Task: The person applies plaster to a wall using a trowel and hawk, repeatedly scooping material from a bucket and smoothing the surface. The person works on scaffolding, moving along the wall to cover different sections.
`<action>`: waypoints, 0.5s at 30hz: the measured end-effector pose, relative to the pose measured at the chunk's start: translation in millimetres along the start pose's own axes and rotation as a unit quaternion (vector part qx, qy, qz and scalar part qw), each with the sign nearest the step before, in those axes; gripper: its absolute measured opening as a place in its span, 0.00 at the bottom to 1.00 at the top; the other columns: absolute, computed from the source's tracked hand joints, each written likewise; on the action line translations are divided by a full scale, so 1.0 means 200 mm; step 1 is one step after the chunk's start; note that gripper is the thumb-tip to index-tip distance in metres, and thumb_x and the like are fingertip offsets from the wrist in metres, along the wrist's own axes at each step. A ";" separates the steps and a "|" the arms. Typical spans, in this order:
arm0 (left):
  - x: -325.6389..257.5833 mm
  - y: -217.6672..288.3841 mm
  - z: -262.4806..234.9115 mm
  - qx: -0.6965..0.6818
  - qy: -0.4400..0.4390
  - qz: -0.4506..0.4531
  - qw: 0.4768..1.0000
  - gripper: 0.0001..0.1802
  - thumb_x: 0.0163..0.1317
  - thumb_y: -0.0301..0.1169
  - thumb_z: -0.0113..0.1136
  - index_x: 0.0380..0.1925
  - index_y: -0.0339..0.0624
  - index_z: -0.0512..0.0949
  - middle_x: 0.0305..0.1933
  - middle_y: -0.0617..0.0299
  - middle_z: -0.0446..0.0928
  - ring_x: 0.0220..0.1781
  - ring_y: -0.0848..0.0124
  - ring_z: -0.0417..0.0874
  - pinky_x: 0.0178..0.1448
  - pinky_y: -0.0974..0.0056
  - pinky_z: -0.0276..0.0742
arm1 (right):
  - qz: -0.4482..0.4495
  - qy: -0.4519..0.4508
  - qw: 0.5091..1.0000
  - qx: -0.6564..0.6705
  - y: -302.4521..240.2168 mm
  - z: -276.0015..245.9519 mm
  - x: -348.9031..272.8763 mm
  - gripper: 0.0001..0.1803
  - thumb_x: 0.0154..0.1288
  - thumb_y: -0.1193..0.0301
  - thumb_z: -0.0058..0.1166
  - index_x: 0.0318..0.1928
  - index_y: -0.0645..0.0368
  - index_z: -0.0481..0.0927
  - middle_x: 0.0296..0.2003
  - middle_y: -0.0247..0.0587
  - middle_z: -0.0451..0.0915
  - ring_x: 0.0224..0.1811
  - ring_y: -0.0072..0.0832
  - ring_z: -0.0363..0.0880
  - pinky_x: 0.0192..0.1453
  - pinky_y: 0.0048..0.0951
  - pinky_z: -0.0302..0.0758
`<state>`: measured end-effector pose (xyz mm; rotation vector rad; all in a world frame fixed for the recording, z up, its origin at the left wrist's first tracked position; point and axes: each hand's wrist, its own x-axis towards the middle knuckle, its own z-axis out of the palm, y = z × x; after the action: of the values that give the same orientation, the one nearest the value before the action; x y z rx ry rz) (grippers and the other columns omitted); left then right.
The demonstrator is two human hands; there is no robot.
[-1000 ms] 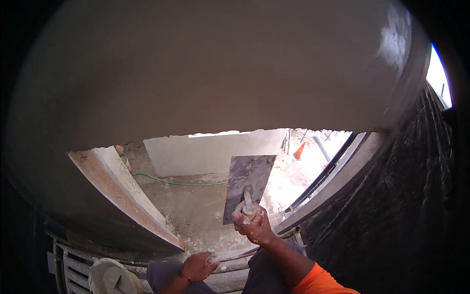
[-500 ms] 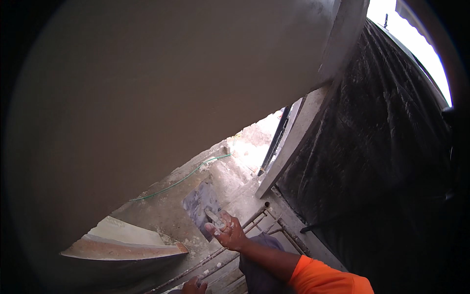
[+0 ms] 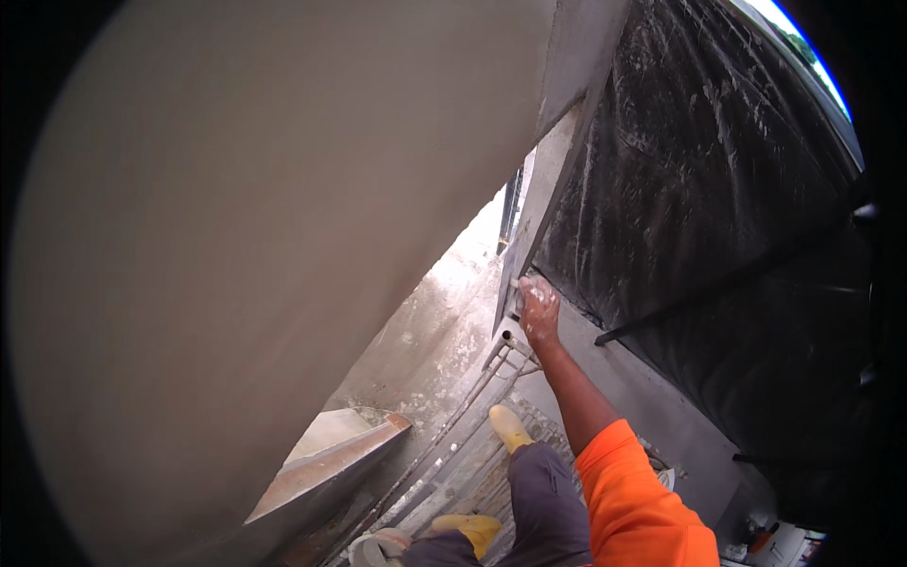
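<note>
My right hand (image 3: 539, 310) is closed, its fingers spotted with pale plaster, at the lower end of a narrow grey post (image 3: 548, 194). In it is the handle of a plastering trowel (image 3: 516, 283), whose flat blade is turned nearly edge-on and hard to make out against the post. My right arm, in an orange sleeve (image 3: 635, 487), reaches up from the lower edge. A broad smooth grey plastered wall (image 3: 283, 208) fills the left side. My left hand does not show.
My yellow boots (image 3: 510, 427) stand on scaffold planks (image 3: 453, 482), beside metal scaffold tubes (image 3: 507, 336). Black plastic sheeting (image 3: 709, 170) hangs at the right, with a dark pole (image 3: 699, 304) across it. A brown-edged ledge (image 3: 331, 454) juts out below the wall. A pale rounded object (image 3: 380, 546) lies by my feet.
My right hand has moved up and right with the trowel, from over the floor to the post. My left hand has gone out of view. The view has shifted, showing my boots.
</note>
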<state>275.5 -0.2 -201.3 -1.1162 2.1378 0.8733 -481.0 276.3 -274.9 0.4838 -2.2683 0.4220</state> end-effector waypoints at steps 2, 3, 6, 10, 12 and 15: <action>-0.10 0.04 -0.10 -0.020 -0.081 -0.089 0.993 0.30 0.73 0.50 0.56 0.65 0.41 0.75 0.58 0.45 0.80 0.61 0.50 0.79 0.65 0.51 0.76 | -0.016 0.019 1.000 0.009 0.21 0.17 0.23 0.16 0.65 0.75 0.62 0.54 0.55 0.87 0.47 0.41 0.84 0.57 0.42 0.80 0.60 0.43 0.74; -0.13 0.08 -0.12 -0.006 -0.085 -0.090 0.992 0.30 0.73 0.50 0.56 0.65 0.41 0.75 0.58 0.45 0.80 0.60 0.49 0.79 0.64 0.51 0.76 | -0.036 0.033 0.999 0.006 0.29 0.24 0.33 0.16 0.66 0.75 0.61 0.54 0.55 0.87 0.47 0.42 0.84 0.57 0.42 0.80 0.60 0.43 0.74; -0.10 0.26 -0.14 0.032 -0.081 -0.081 0.993 0.29 0.73 0.50 0.56 0.65 0.42 0.76 0.57 0.45 0.81 0.60 0.48 0.80 0.63 0.50 0.76 | -0.049 0.133 0.989 -0.036 0.48 0.41 0.67 0.12 0.62 0.77 0.61 0.47 0.59 0.85 0.38 0.43 0.82 0.46 0.43 0.83 0.45 0.44 0.78; -0.06 0.49 -0.12 0.051 -0.082 -0.080 0.992 0.28 0.73 0.50 0.56 0.64 0.44 0.76 0.56 0.45 0.81 0.59 0.47 0.81 0.62 0.49 0.77 | -0.067 0.192 0.979 -0.021 0.71 0.55 1.07 0.07 0.57 0.78 0.60 0.39 0.61 0.83 0.27 0.43 0.78 0.32 0.41 0.83 0.32 0.41 0.78; -0.06 0.58 -0.12 0.056 -0.086 -0.085 0.991 0.27 0.73 0.50 0.56 0.64 0.44 0.76 0.56 0.44 0.82 0.58 0.46 0.81 0.61 0.48 0.77 | -0.075 0.200 0.977 -0.021 0.80 0.61 1.19 0.08 0.57 0.78 0.61 0.39 0.61 0.83 0.26 0.43 0.79 0.31 0.40 0.83 0.31 0.41 0.79; -0.07 0.68 -0.14 0.064 -0.095 -0.094 0.989 0.27 0.74 0.50 0.55 0.63 0.45 0.77 0.55 0.44 0.82 0.57 0.45 0.81 0.60 0.48 0.78 | -0.082 0.199 0.976 -0.026 0.90 0.70 1.30 0.08 0.56 0.78 0.62 0.39 0.61 0.84 0.27 0.44 0.80 0.32 0.41 0.85 0.31 0.41 0.80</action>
<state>161.4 44.8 -136.1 -1.1027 1.8715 0.7159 -816.0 316.7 -200.8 0.5058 -1.8337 0.3395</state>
